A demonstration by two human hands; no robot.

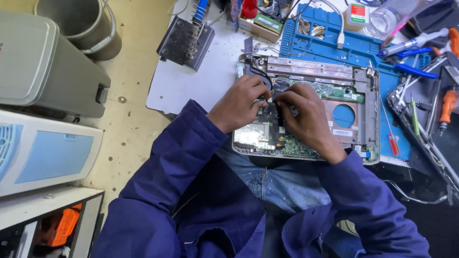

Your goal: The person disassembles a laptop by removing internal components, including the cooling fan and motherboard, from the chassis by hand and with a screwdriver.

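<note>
Both hands sit over the opened laptop base [356, 81], which lies on the counter [191, 86] w/ its long axis running left-right across the person's lap edge.

Left hand [239, 102] comes in from the lower left, fingers curled narrow and pinched down at a small black part [268, 117] just right of its fingertips, approx. at the middle-left of the chassis. Right hand [306, 117] comes in from the lower right, its fingertips meeting the same spot from the other side, so the two hands nearly touch there. Both look closed in a fine pinch; whether either truly grips something or only presses on it can't be told, the fingers hide the contact.

The key relation: the black part lies btw. the two sets of fingertips, equally near both. A black cable [262, 75] curves in from above the left hand toward that point. Below the left hand's knuckles sits a silver foil-covered patch [251, 136]; under the right hand's wrist runs green circuit board [296, 145].

Beyond the right hand, farther right, a red-handled screwdriver [393, 141] lies on the blue work mat [325, 45], well apart from both hands. Blue-handled pliers [416, 71] lie up-right, also out of reach of the pinch.
</note>
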